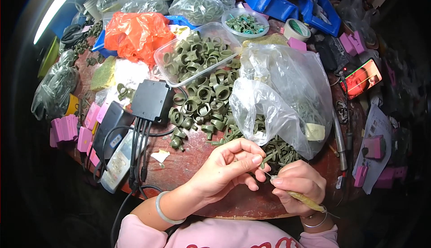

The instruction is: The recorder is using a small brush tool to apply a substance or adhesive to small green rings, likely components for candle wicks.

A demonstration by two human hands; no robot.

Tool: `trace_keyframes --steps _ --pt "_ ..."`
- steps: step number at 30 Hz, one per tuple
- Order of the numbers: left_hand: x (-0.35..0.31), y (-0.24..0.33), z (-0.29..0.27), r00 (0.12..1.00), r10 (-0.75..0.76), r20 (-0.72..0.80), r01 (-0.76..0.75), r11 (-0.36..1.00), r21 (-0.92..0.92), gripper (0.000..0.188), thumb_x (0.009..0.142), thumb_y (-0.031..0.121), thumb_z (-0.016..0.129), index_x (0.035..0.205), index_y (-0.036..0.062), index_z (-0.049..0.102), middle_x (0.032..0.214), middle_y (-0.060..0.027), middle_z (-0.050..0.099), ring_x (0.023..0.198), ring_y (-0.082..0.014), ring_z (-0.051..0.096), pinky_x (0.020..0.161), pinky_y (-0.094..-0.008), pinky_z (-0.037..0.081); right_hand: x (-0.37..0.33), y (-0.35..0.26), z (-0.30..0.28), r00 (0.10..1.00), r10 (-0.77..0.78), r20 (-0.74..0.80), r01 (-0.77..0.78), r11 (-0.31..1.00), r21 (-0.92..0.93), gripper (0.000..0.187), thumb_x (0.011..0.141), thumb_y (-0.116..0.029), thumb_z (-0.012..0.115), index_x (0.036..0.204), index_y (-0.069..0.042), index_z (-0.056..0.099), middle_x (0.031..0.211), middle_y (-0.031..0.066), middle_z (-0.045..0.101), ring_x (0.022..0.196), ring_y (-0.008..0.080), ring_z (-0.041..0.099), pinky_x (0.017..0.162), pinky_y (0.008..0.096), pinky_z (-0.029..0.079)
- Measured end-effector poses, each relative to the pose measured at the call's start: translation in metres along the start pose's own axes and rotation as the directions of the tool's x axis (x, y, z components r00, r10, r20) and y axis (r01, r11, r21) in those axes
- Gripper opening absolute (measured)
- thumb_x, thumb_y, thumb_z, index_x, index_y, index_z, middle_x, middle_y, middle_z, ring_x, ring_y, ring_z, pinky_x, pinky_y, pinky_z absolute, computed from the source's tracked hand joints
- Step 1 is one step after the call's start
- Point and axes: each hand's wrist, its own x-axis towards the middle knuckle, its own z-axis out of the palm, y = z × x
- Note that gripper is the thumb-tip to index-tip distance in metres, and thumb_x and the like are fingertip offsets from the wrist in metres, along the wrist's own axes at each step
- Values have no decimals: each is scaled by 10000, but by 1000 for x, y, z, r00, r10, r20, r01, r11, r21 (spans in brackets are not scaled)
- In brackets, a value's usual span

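Near the table's front edge, my left hand point(235, 163) pinches a small green piece point(264, 162) between thumb and fingertips. My right hand point(301, 186) is closed round a slim pen-like tool point(307, 201) with a yellowish handle; its thin tip points at the green piece. Whether the tip touches the piece, I cannot tell. Just beyond my hands lies a heap of thin green sticks point(283, 152). Behind it, many olive-green rings point(204, 95) are piled on the table, and more fill a clear plastic tub point(164, 70).
A clear plastic bag point(287, 77) leans over the heap. At left stands a black box with cables point(152, 102). Pink blocks point(65, 129) line both sides. A lit phone point(363, 78) is at right. Blue trays point(271, 5) and an orange bag point(137, 34) lie at the back.
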Motion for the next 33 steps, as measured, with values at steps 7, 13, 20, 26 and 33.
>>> trace_keyframes --steps 7,13,20,26,33 --pt "-1 0 0 1000 -3 2 3 1000 -10 135 932 94 608 1038 19 569 895 -117 668 736 -156 667 563 -251 556 1 -1 -1 1000 12 26 -13 1000 18 287 768 -49 776 1027 -69 653 854 74 652 690 220 647 607 325 544" --pt "-1 0 0 1000 4 -11 -4 1000 10 136 932 100 610 1035 22 567 890 -119 664 725 -160 663 552 -256 551 1 -1 0 999 8 37 -8 1000 13 286 766 -36 772 1025 -63 653 858 73 666 699 223 650 612 329 544" --pt "-2 2 5 992 71 -102 -68 997 34 102 946 139 525 912 42 529 787 -87 561 688 -154 596 493 -240 488 5 -2 -5 934 290 -209 -294 956 12 182 860 57 620 1018 -32 635 767 119 663 621 212 667 539 293 534" --pt "-3 1 -1 999 41 -16 -39 995 95 210 935 169 557 766 80 470 728 -30 471 573 -67 359 448 -190 255 10 19 1 988 148 -45 -152 878 -454 254 743 57 669 971 -43 622 854 118 588 771 305 582 680 385 481" --pt "-1 -2 7 995 49 -89 -34 985 171 94 891 77 646 873 59 555 741 17 486 604 -34 400 468 -179 286 7 11 -1 982 96 -165 -160 887 -434 298 703 79 737 953 -31 618 755 103 604 658 262 603 598 336 490"
